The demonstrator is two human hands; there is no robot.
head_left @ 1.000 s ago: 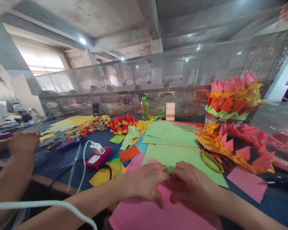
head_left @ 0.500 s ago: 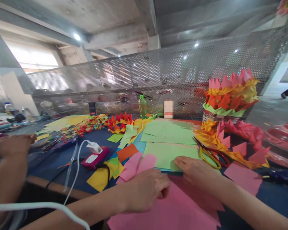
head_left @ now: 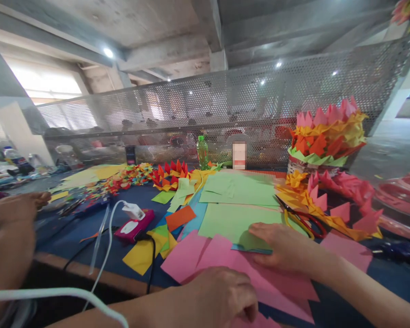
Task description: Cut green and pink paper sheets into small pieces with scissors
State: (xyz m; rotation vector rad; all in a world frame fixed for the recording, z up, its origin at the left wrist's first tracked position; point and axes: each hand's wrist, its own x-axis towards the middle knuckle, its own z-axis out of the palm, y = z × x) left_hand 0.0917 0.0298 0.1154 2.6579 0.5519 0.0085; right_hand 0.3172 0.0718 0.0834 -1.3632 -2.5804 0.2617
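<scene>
My left hand point(head_left: 225, 291) is low in the middle, its fingers curled over a pink sheet of paper point(head_left: 259, 321) whose edge shows just below them at the picture's bottom. My right hand point(head_left: 280, 243) lies flat, fingers extended, across the near edge of a light green sheet point(head_left: 232, 219). Under that sheet a strip of blue paper point(head_left: 248, 248) peeks out. More pink sheets point(head_left: 222, 255) spread between the two hands, partly hidden by them. Yellow-handled scissors point(head_left: 294, 225) rest beside my right hand, on the green and orange paper.
Orange and pink folded-paper petals point(head_left: 323, 200) lie right, near a tiered paper-petal basket point(head_left: 328, 136). A purple power strip point(head_left: 135, 226) with a white charger and cables sits left. A green bottle point(head_left: 202, 152) stands behind. Another person's hand point(head_left: 17, 207) is at far left.
My left hand has moved down and slightly right, drawing a pink sheet toward me. Other pink sheets show more fully at its upper left. My right hand stays on the green paper.
</scene>
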